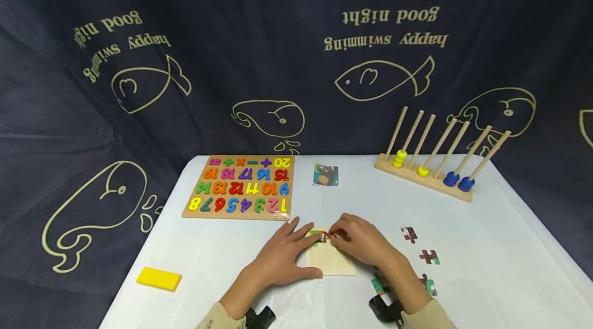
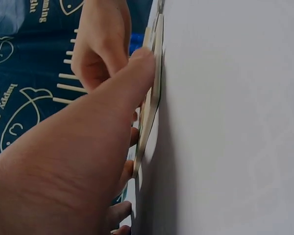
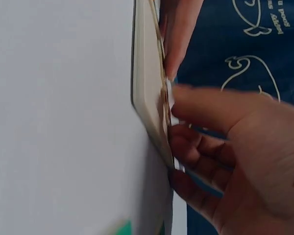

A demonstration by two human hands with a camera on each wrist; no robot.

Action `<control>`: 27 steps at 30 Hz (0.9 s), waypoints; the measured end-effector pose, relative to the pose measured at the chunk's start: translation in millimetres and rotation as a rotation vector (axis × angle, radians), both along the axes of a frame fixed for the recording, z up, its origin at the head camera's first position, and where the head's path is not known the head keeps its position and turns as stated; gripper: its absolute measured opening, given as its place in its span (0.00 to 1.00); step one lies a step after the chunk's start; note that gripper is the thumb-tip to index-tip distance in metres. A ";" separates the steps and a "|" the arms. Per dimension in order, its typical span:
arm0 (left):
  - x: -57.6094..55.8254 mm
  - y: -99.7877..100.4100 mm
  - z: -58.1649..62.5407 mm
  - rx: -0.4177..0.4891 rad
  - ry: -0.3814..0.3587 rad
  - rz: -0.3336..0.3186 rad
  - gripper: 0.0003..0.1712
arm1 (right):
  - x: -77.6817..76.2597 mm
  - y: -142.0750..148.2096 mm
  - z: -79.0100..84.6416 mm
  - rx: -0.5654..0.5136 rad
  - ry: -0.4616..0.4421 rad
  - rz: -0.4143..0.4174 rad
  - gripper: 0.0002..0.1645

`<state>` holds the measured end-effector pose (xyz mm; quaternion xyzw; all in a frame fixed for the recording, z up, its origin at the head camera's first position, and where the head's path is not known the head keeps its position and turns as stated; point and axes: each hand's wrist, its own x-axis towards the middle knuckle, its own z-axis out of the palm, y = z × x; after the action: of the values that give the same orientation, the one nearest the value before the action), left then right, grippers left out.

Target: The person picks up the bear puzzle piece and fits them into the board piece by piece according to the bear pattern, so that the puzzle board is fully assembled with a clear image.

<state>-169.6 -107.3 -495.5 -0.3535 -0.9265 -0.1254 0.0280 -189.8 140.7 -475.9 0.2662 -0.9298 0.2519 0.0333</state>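
A small square wooden puzzle board [image 1: 331,262] lies on the white table, with several jigsaw pieces along its far side. My left hand [image 1: 283,257] is spread at its left; the thumb [image 2: 142,63] rests at the near edge and the index fingertip touches the pieces. At the far right part of the board, my right hand [image 1: 363,240] bends its thumb and fingers around a brown jigsaw piece [image 1: 328,236], pinching it low over the board. Fingers partly cover this piece. In the right wrist view the right fingertips [image 3: 181,142] sit right at the board's edge.
Loose jigsaw pieces [image 1: 429,257] lie right of the board, some beside the right forearm. Beyond it is a bear picture card [image 1: 326,175]. A number board [image 1: 241,187] stands far left, a pegged bead counter [image 1: 423,178] far right, a yellow block [image 1: 159,279] near left.
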 end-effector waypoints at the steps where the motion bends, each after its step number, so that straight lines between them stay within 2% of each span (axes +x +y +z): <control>1: 0.5 0.3 0.0 -0.003 -0.004 0.001 0.51 | 0.9 1.5 1.1 -0.011 -0.005 0.010 0.10; 5: 2.1 0.7 0.1 -0.009 -0.022 0.005 0.55 | 6.6 10.4 8.5 -0.105 -0.062 0.034 0.12; 9: 2.8 0.5 0.8 0.001 -0.040 0.012 0.55 | 13.0 25.3 20.9 -0.177 -0.126 0.028 0.12; 13: 2.1 0.4 1.5 0.008 -0.044 0.018 0.54 | 15.6 49.9 28.0 -0.157 -0.120 -0.002 0.12; 22: 0.7 2.1 -0.5 0.024 -0.043 0.006 0.54 | 18.9 123.7 21.6 -0.041 -0.129 -0.153 0.16; 27: 0.2 2.6 -1.4 0.020 -0.050 0.018 0.54 | 21.6 149.3 18.4 0.005 -0.135 -0.195 0.19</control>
<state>-169.4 -104.6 -496.9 -0.3415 -0.9288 -0.1433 0.0095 -168.2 290.0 -457.5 0.1573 -0.9521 0.2622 -0.0056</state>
